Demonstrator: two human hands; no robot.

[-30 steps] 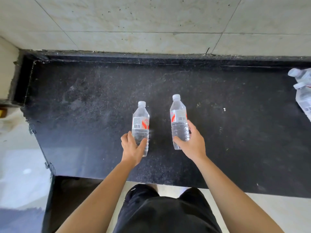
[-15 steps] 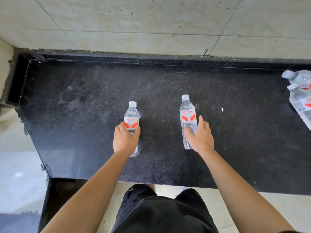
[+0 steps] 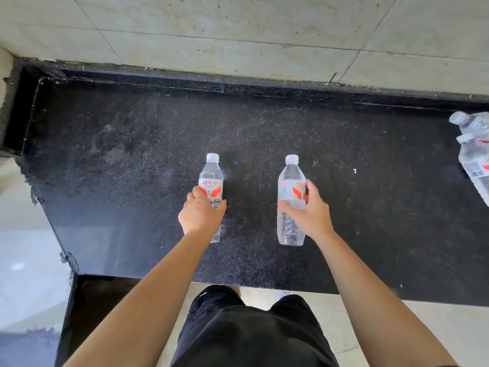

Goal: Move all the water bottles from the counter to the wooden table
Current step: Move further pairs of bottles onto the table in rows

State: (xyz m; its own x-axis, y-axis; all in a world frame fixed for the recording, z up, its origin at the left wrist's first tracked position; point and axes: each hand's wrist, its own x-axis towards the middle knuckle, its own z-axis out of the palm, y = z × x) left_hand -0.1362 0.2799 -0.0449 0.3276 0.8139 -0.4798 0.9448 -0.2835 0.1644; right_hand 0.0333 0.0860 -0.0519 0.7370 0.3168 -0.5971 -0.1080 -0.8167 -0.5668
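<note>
Two clear water bottles with white caps and red-and-white labels are upright over the black stone counter (image 3: 370, 234). My left hand (image 3: 202, 214) is wrapped around the lower body of the left bottle (image 3: 211, 178). My right hand (image 3: 309, 211) grips the middle of the right bottle (image 3: 289, 186), whose base shows below my fingers. I cannot tell whether the bottles rest on the counter or hang just above it. Two more bottles of the same kind stand at the counter's right edge, one behind (image 3: 469, 124) and one in front (image 3: 475, 165). The wooden table is out of view.
A tiled wall (image 3: 238, 30) rises behind the counter. The counter ends at a chipped left edge (image 3: 53, 234), with pale floor beyond it. Its front edge is just before my legs in black shorts (image 3: 246, 332).
Both hands have kept hold of their bottles. The bottles moved apart half a second ago and now sit closer together again, and both have turned about their axes. The camera has shifted slightly.
</note>
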